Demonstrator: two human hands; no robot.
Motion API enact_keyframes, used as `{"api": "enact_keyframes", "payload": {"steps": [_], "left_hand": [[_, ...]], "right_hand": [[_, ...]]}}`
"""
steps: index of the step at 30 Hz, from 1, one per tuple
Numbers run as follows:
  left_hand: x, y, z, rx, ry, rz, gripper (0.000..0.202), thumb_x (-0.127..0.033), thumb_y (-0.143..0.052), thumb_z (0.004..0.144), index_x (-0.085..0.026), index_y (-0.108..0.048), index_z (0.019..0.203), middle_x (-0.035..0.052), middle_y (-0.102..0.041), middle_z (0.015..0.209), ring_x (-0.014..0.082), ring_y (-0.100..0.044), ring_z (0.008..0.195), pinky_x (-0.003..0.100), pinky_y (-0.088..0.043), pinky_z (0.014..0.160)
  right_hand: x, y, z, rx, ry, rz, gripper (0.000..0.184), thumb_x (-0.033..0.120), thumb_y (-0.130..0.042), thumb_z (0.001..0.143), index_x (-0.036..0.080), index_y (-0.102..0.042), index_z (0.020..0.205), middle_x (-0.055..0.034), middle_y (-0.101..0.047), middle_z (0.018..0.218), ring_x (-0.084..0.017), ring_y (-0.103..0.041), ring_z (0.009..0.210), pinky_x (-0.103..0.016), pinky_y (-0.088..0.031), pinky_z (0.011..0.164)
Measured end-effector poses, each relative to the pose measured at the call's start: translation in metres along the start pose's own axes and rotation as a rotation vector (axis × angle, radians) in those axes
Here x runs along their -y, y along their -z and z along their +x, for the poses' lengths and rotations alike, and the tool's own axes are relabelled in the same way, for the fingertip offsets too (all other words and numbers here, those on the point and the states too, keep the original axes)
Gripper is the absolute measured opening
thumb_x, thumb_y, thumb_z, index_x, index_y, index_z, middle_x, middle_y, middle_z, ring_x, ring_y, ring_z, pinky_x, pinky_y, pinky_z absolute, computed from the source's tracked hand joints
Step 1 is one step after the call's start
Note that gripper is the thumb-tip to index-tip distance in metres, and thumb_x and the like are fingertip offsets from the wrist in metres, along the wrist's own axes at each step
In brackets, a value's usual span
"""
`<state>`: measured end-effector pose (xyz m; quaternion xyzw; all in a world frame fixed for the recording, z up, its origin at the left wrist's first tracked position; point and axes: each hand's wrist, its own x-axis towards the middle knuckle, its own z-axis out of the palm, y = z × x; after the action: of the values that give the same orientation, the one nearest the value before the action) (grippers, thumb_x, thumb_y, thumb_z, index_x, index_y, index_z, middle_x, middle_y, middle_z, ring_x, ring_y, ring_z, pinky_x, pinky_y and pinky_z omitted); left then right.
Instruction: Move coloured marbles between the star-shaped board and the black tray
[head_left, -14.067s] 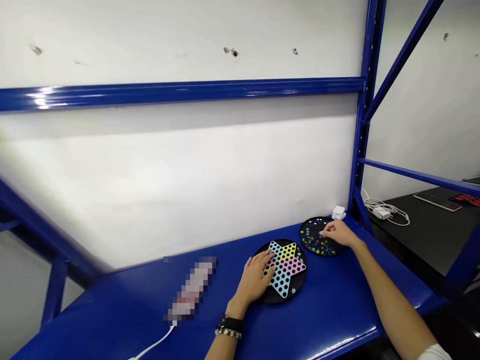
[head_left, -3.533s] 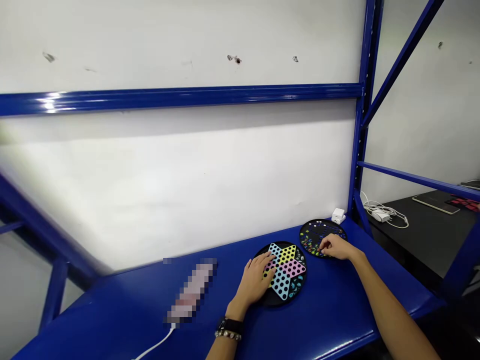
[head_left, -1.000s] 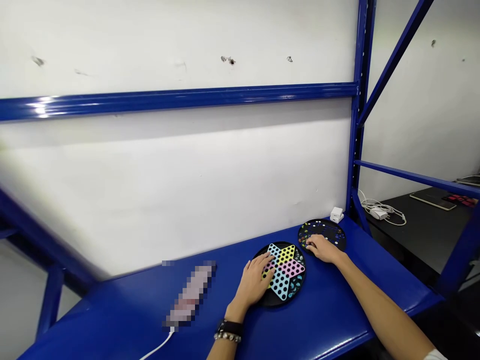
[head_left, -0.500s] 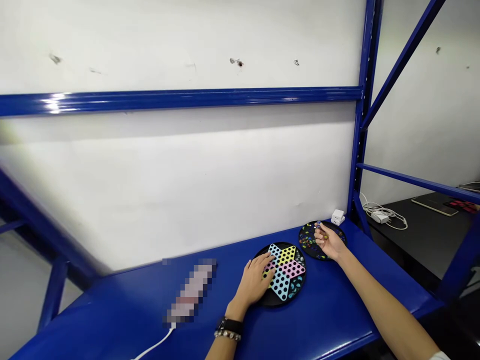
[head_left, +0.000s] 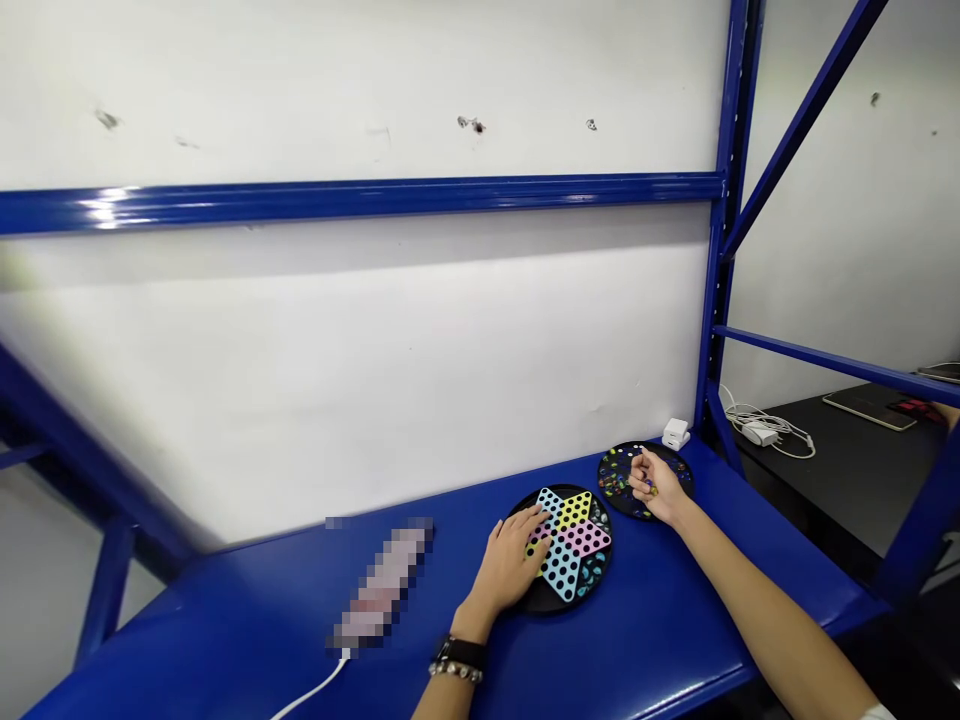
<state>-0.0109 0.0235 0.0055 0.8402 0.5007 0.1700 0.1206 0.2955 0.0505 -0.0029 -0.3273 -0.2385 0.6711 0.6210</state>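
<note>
A round black game board (head_left: 577, 575) with a star in blue, yellow and pink, full of holes, lies on the blue shelf (head_left: 660, 640). My left hand (head_left: 510, 565) rests flat on the board's left side, fingers spread. Just behind and to the right sits a round black tray (head_left: 615, 480) of several small coloured pieces. My right hand (head_left: 654, 484) hovers over that tray, palm turned up and fingers curled round a few small coloured pieces.
A small white adapter (head_left: 676, 434) stands at the shelf's back right by the blue upright (head_left: 724, 230). A blurred pink object (head_left: 382, 585) with a white cable (head_left: 304, 695) lies to the left. Beyond the frame is a black table (head_left: 840, 470) with a white charger (head_left: 765, 432) and a phone (head_left: 870, 410).
My right hand has lifted off the tray's near edge and turned palm up with small pieces in its curled fingers. My left hand has stayed on the board.
</note>
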Motion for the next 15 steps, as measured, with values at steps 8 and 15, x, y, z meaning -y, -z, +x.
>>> {"api": "enact_keyframes", "payload": {"steps": [8, 15], "left_hand": [[0.0011, -0.0008, -0.0006, -0.005, -0.014, 0.014, 0.042, -0.043, -0.042, 0.094, -0.032, -0.055, 0.133, 0.0024, -0.051, 0.145, 0.0263, -0.045, 0.135, 0.057, -0.028, 0.115], [0.0028, -0.0024, -0.0002, -0.004, -0.012, 0.025, 0.042, -0.043, -0.042, 0.095, -0.033, -0.055, 0.133, 0.0021, -0.05, 0.146, 0.0261, -0.044, 0.135, 0.056, -0.028, 0.115]], "right_hand": [[-0.0002, 0.0078, 0.0097, -0.21, 0.214, -0.345, 0.042, 0.056, -0.059, 0.081, 0.02, -0.045, 0.064, 0.0081, -0.036, 0.051, -0.006, -0.033, 0.04, -0.02, -0.025, 0.041], [-0.0033, -0.0005, 0.0052, -0.161, 0.359, -0.637, 0.045, 0.059, -0.049, 0.086, 0.02, -0.046, 0.063, 0.0063, -0.032, 0.052, -0.009, -0.029, 0.045, -0.027, -0.024, 0.047]]}}
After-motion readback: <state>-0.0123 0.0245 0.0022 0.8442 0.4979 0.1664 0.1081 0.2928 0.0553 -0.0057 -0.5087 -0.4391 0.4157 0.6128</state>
